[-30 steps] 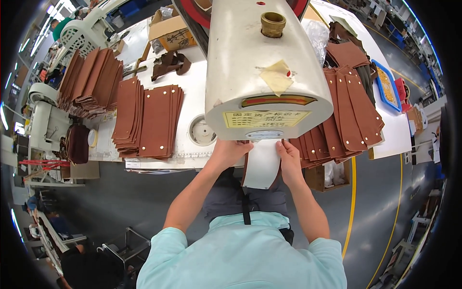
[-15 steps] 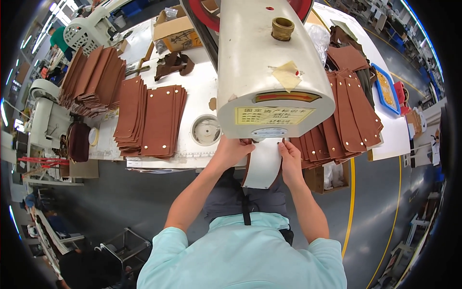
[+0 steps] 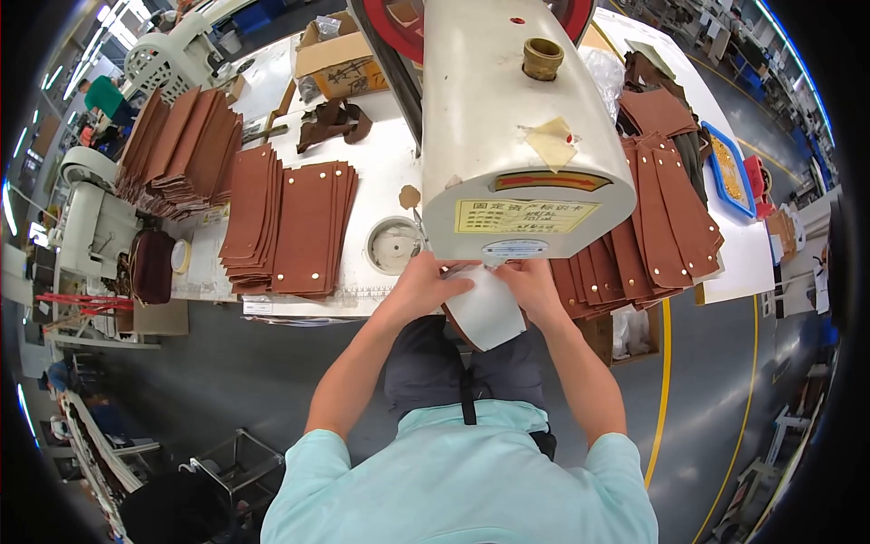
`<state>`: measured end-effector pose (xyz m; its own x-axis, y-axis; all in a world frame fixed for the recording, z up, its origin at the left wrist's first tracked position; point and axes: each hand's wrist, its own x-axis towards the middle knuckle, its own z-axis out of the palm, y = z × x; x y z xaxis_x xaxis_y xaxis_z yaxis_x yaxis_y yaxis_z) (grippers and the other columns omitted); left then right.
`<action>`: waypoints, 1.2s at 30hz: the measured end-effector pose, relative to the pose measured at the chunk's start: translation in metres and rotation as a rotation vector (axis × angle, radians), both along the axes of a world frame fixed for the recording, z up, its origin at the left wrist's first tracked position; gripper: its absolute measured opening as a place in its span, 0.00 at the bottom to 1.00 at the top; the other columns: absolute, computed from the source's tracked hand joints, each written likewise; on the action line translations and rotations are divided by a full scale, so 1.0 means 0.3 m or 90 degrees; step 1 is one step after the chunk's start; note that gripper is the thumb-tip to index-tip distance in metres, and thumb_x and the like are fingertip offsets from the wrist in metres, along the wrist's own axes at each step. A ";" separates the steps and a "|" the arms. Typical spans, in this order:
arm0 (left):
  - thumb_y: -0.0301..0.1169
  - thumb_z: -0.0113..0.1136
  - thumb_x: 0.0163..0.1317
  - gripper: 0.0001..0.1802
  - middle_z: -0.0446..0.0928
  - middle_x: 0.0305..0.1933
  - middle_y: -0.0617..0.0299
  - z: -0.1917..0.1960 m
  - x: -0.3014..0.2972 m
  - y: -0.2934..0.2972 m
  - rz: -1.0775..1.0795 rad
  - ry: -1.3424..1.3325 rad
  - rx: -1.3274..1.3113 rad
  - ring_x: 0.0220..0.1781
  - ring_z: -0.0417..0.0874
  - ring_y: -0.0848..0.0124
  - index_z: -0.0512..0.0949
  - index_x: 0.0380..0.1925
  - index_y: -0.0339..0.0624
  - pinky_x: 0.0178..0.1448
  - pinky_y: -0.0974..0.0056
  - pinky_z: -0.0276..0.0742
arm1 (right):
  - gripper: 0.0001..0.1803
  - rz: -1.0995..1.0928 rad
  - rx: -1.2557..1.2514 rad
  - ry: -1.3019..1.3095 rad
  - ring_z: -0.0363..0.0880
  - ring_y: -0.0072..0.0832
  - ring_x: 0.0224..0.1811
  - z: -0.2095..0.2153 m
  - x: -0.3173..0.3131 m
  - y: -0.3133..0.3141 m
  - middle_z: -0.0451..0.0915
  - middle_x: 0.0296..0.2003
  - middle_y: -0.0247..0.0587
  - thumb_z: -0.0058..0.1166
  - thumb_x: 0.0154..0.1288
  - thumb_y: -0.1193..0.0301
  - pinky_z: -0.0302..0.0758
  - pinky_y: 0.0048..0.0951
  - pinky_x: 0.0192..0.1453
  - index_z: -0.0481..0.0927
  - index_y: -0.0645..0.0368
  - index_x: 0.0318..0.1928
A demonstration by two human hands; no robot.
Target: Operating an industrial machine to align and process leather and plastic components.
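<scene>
The person is holding a pale leather piece (image 3: 487, 308) under the front of a big cream sewing machine (image 3: 521, 136). The left hand (image 3: 426, 283) and the right hand (image 3: 533, 283) are each pinching a top corner, fingers closed on it. The piece is hanging down off the table (image 3: 381, 159) edge. It looks light and bendy, so holding it by the edges seems best. Brown leather stacks (image 3: 299, 227) are lying to the left and more brown strips (image 3: 657, 227) to the right. The machine's big head is hiding the spot above the hands.
</scene>
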<state>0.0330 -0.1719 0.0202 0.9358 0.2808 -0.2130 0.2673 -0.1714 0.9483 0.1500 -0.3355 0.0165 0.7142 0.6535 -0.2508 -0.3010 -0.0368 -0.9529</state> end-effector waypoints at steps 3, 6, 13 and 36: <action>0.24 0.68 0.55 0.22 0.86 0.46 0.52 -0.002 0.032 -0.017 0.028 -0.040 -0.033 0.44 0.87 0.67 0.83 0.53 0.40 0.50 0.63 0.81 | 0.15 0.006 -0.010 -0.051 0.82 0.25 0.46 -0.028 0.009 0.007 0.84 0.46 0.43 0.58 0.62 0.85 0.80 0.26 0.47 0.81 0.69 0.50; 0.24 0.68 0.55 0.22 0.85 0.47 0.51 0.001 0.045 -0.022 0.037 -0.051 -0.006 0.47 0.87 0.64 0.82 0.53 0.38 0.51 0.62 0.80 | 0.18 0.045 -0.113 -0.163 0.82 0.26 0.47 -0.051 0.037 0.005 0.84 0.46 0.42 0.59 0.61 0.85 0.80 0.27 0.49 0.79 0.68 0.52; 0.20 0.70 0.52 0.26 0.83 0.51 0.55 0.006 0.069 -0.021 0.032 -0.009 0.056 0.51 0.82 0.65 0.79 0.54 0.34 0.54 0.60 0.79 | 0.19 0.008 -0.065 -0.054 0.85 0.26 0.43 -0.011 0.044 -0.052 0.86 0.42 0.45 0.62 0.59 0.81 0.80 0.27 0.46 0.81 0.68 0.52; 0.31 0.72 0.55 0.15 0.81 0.33 0.60 0.080 -0.292 0.169 -0.155 0.187 0.152 0.35 0.80 0.74 0.81 0.39 0.35 0.41 0.65 0.78 | 0.13 0.078 -0.092 -0.027 0.80 0.21 0.41 -0.001 0.066 -0.058 0.85 0.40 0.38 0.61 0.65 0.79 0.78 0.26 0.46 0.82 0.70 0.49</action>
<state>-0.0546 -0.1211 0.0441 0.8904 0.1329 -0.4354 0.4437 -0.4673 0.7647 0.1698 -0.3529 0.0164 0.6434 0.6955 -0.3198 -0.2451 -0.2086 -0.9468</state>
